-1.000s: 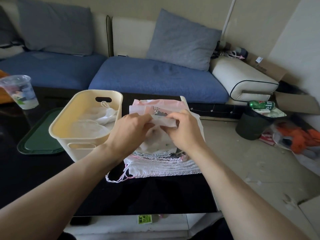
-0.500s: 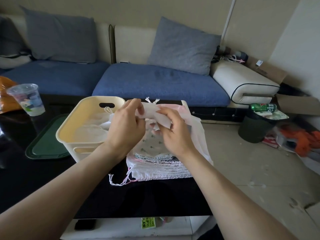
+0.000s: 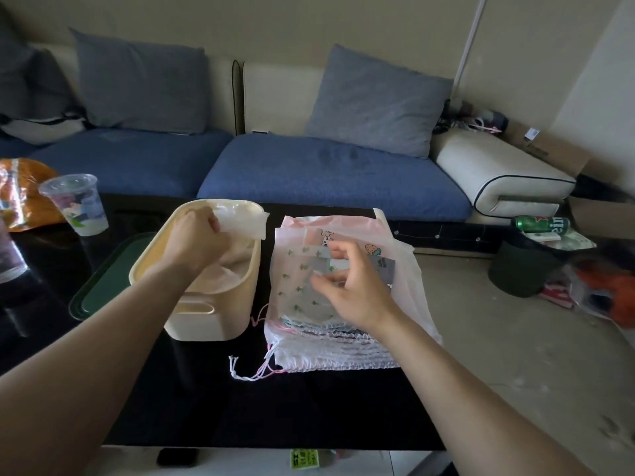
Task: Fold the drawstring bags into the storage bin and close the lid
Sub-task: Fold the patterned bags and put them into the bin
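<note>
A cream storage bin (image 3: 209, 326) stands on the black table (image 3: 213, 400), with folded white bags inside. My left hand (image 3: 196, 235) is over the bin and grips a folded white drawstring bag (image 3: 245, 225) near the bin's far rim. Right of the bin lies a stack of drawstring bags (image 3: 326, 348), gathered ends and cords toward me; the top one is translucent with small green prints. My right hand (image 3: 354, 286) hovers over that stack, fingers loosely curled, fingertips at the top bag; whether it pinches the bag is unclear. The dark green lid (image 3: 106, 286) lies flat, left of the bin.
A clear plastic cup (image 3: 77, 204) and an orange packet (image 3: 20, 190) sit at the table's far left. A blue sofa with grey cushions runs behind the table. On the floor to the right are a dark bin (image 3: 522, 269) with a green can and scattered clutter.
Both hands held the folded bag over the stack; now my left hand alone has carried it left over the bin. My right hand has let go and dropped toward the stack.
</note>
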Available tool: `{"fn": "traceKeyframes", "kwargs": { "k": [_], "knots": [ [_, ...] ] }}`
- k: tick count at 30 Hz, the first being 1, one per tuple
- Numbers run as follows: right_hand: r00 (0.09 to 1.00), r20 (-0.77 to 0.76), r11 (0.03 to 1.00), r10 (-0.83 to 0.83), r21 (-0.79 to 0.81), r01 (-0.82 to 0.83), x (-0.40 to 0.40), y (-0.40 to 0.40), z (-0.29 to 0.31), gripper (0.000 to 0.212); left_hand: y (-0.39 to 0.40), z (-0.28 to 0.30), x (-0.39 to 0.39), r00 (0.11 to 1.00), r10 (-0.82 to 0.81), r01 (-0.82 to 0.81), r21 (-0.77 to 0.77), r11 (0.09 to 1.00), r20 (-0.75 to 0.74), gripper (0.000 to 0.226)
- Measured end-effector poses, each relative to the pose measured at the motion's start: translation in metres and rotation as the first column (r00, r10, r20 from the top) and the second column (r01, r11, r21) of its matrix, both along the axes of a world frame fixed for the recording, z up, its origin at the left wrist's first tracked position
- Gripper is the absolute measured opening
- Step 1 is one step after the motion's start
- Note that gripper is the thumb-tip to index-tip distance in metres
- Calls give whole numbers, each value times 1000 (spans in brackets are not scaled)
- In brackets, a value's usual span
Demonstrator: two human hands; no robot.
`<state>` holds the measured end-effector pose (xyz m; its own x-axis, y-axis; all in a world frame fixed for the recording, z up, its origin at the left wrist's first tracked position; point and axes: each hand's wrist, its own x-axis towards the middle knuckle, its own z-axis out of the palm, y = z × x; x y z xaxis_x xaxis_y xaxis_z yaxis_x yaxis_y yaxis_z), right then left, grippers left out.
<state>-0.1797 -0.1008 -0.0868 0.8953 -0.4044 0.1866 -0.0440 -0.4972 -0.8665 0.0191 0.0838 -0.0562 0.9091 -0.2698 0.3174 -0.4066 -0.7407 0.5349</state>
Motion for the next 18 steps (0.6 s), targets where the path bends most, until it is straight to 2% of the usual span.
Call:
{"fn": "traceKeyframes", "kwargs": {
  "k": [3, 6, 8, 10, 11, 12, 14, 15, 16, 18],
  "knots": [
    [999, -44, 1000, 6, -15, -7, 1, -1, -2, 55, 2, -4, 6, 990, -38, 68, 226, 972, -134, 24],
    [995, -91, 999, 46, -21, -48, 0, -3, -4, 48, -2, 2, 9, 973, -48, 168, 555, 815, -225, 40],
    [990, -126, 998, 61, -26, -64, -1, -4, -4, 49, -3, 2, 17, 964, 10, 171, 650, 741, -265, 56],
    [987, -147, 998, 63, -19, -67, -2, -4, -3, 53, -1, 5, 18, 944, 185, 45, 665, 745, -272, 78],
    [986, -154, 998, 63, -19, -66, -3, -4, -2, 55, -2, 6, 14, 946, 219, -14, 647, 763, -238, 78],
    [985, -159, 998, 60, -22, -65, -3, -5, -2, 56, -5, 7, 9, 978, 160, -40, 637, 770, -132, 70],
    [982, -177, 997, 59, -30, -65, -4, -5, -2, 58, -16, 6, -1, 995, -75, 28, 557, 830, 62, 56],
    [981, -186, 997, 62, -36, -70, -4, -5, -2, 59, -20, 6, -4, 985, -158, 98, 528, 843, 69, 53],
    [979, -192, 996, 66, -43, -75, -4, -4, -2, 59, -23, 6, -7, 975, -221, 181, 528, 830, 13, 48],
    [977, -203, 995, 71, -58, -84, -5, -4, -3, 59, -26, 3, -6, 947, -289, 313, 614, 725, -142, 32]
  ]
}}
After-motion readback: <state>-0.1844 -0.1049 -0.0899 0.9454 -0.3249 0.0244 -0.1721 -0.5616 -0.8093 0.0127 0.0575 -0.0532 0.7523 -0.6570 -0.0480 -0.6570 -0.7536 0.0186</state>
